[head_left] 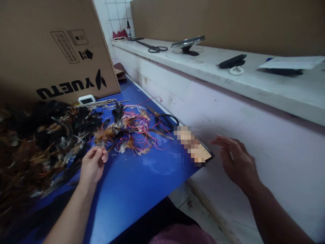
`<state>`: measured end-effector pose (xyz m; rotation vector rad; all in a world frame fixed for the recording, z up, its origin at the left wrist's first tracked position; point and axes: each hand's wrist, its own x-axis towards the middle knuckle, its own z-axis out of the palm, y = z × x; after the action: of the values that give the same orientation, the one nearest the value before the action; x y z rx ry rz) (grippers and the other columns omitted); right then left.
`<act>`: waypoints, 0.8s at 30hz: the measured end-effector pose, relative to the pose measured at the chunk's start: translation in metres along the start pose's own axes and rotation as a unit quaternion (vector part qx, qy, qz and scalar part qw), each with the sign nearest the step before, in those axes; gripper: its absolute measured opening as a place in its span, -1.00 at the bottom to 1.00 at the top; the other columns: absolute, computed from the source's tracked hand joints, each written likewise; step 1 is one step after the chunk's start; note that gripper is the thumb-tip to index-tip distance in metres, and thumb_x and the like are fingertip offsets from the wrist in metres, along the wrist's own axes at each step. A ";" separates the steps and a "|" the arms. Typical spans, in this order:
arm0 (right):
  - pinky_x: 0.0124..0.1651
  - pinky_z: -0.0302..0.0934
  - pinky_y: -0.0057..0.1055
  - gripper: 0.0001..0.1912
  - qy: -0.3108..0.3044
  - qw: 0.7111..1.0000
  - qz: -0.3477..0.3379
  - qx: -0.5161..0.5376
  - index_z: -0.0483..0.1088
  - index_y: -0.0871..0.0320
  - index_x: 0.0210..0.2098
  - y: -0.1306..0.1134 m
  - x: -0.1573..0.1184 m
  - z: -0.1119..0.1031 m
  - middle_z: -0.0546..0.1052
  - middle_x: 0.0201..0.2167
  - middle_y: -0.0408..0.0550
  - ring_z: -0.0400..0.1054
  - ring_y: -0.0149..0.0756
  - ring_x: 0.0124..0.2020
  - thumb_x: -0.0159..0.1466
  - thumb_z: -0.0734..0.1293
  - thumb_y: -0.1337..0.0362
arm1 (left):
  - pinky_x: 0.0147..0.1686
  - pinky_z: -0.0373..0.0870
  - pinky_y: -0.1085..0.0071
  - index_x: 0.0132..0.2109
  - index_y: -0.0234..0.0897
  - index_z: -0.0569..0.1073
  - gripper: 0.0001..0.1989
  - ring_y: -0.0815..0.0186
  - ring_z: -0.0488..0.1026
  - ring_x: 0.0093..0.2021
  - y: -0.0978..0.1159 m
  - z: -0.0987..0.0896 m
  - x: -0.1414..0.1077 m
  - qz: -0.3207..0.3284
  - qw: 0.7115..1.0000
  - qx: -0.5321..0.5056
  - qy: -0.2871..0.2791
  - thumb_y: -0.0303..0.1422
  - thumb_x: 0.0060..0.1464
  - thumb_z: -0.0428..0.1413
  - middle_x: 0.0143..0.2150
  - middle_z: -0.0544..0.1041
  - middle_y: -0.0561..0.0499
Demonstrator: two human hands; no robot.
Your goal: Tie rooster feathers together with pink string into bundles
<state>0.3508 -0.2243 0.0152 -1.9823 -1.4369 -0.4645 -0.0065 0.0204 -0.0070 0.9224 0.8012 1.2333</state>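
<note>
In the view from my head, my left hand point(92, 166) was just above the blue tabletop point(149, 169), thumb and fingers pressed together at the base of a fluffy orange-brown feather tuft point(103, 135), which I seemed to be pinching. My right hand point(240, 166) was off past the table's edge, blurred, thumb apart from loosely stretched fingers, with nothing visible in it. The tuft sat between a large, loose heap of brown and black feathers point(38, 159) on my left and a tangle of thin red-pink cords point(138, 125). A few feathers lay among those cords, so I judged a small share was picked out of the heap. Most of the heap lay unsorted, so plenty seemed left. Black-handled metal scissors point(159, 116) rested just beyond the cords, untouched.
</note>
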 end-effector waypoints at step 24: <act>-0.08 0.22 -0.10 -0.37 0.019 0.993 -0.097 0.057 0.17 0.04 0.13 0.003 -0.063 0.015 0.44 -0.12 0.05 0.34 -0.14 -0.10 0.09 0.18 0.58 | -0.66 0.18 0.57 -0.45 -0.30 0.42 -0.70 0.49 0.26 -0.61 0.005 0.005 -0.002 0.006 1.000 0.002 0.008 -0.41 -0.38 0.37 -0.52 0.46 0.05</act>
<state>0.3312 -0.2591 -0.0353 -1.7442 -1.6025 -0.4904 -0.0042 0.0181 -0.0006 0.9230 0.8126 1.2510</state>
